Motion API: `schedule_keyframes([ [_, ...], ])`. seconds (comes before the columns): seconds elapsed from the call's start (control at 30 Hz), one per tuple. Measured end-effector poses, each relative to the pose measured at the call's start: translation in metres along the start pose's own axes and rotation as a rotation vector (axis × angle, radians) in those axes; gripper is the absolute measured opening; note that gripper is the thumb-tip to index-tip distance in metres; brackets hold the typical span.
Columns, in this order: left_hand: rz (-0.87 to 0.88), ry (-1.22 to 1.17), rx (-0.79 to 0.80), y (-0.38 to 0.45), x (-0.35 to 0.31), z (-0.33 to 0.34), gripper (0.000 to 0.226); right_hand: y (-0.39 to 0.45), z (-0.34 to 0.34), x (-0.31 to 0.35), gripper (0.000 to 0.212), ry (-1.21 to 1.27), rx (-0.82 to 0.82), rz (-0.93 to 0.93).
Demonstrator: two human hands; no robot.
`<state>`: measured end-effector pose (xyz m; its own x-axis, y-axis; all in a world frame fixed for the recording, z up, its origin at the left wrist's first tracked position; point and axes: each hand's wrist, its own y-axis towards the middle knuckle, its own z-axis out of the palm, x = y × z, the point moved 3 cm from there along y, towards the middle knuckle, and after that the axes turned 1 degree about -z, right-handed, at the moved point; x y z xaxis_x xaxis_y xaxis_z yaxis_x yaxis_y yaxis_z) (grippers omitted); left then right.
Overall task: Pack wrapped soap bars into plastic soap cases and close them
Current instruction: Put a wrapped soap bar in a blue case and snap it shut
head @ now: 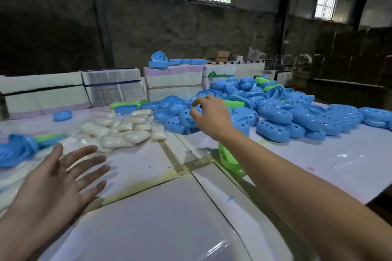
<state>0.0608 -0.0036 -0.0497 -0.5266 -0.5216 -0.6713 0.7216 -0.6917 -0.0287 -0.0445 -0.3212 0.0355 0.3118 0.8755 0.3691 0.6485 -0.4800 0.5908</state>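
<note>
Across the pale, glossy table [148, 218] I had both hands out and neither held anything. My right hand [209, 115] hovered at the near edge of the heap of blue perforated plastic soap cases [273, 112], thumb and forefinger curved apart as if to pinch one, with nothing yet between them. My left hand [61, 178] hung low with its fingers spread and relaxed, just short of the pile of white soap bars in clear wrap [118, 127]. I judged the packing barely under way for this round: no bar sat in an open case that I could see. Whether the cases in the heap already held soap, I could not tell. A green plastic case [230, 160] lay under my right forearm, and strapped white bundles [110, 85] stood behind.
</note>
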Motion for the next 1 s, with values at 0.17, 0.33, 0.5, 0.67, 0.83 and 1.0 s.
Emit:
schedule_keyframes([
  [0.17,0.139,0.305,-0.128,-0.016,-0.008,0.021,0.045,-0.017,0.052,0.115,0.017,0.549,0.284,-0.007],
  [0.33,0.153,0.372,-0.296,-0.018,-0.015,0.021,0.035,-0.046,0.1,0.177,0.014,1.023,0.418,0.111],
  [0.5,0.228,0.479,-0.35,-0.018,-0.024,0.022,0.021,-0.077,0.131,0.174,0.021,0.798,0.432,-0.087],
  [0.67,0.481,1.064,-0.454,-0.017,-0.056,0.013,0.021,-0.082,0.121,0.177,0.018,0.749,0.381,-0.232],
  [0.83,0.26,1.886,-0.742,-0.013,-0.11,-0.039,0.034,-0.086,0.12,0.179,0.018,0.704,0.398,-0.31],
  [1.0,-0.289,2.166,-0.807,-0.019,-0.15,-0.09,0.049,-0.086,0.123,0.178,0.019,0.661,0.406,-0.337],
])
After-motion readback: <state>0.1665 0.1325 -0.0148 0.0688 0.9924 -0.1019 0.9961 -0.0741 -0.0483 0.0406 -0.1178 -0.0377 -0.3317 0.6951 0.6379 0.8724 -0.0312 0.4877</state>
